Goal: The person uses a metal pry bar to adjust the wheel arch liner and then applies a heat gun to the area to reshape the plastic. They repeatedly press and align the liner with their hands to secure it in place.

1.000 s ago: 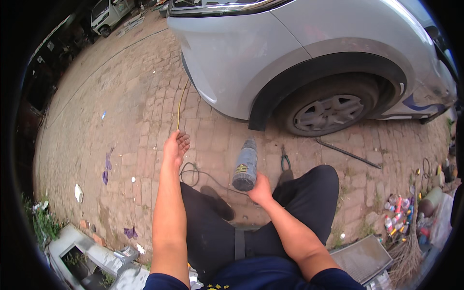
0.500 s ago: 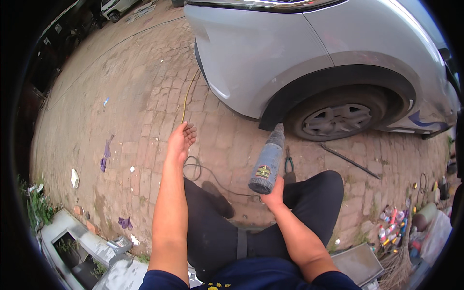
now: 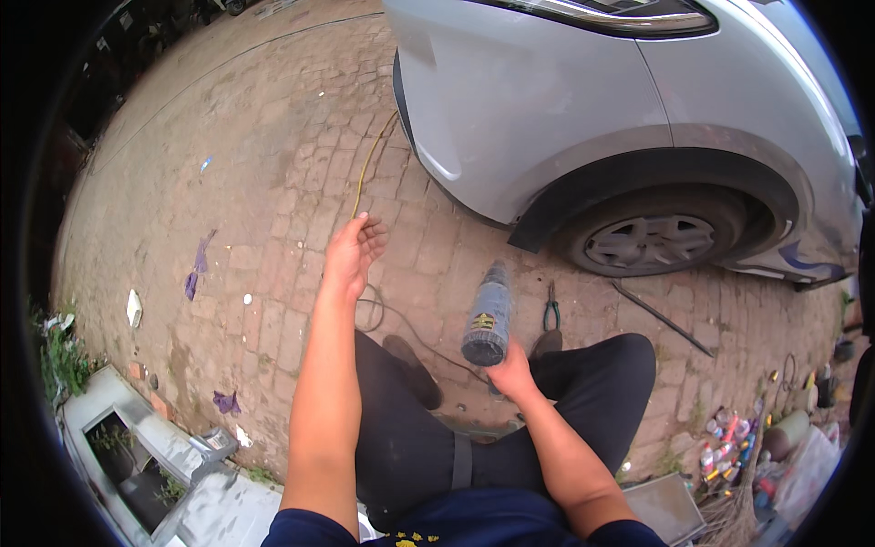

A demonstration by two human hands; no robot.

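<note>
My right hand grips a grey heat gun by its handle, in front of my knees. Its tapered nozzle points away from me toward the ground short of the car's front wheel. A dark cord runs over the paving from a loop beside my left forearm toward the gun's handle. My left hand is held out ahead, fingers loosely bent and apart, nothing in it. Just beyond its fingertips a yellow cord leads toward the silver car's bumper. Pliers lie on the bricks right of the gun.
A dark metal bar lies near the wheel. At right are a heap of small bottles and a broom. A pale panel with an opening sits at lower left. Purple scraps lie on the brick ground.
The view has shifted, so the car sits lower and farther right. The heat gun's nozzle has swung away from the wheel arch and looks more foreshortened. My left hand stays empty.
</note>
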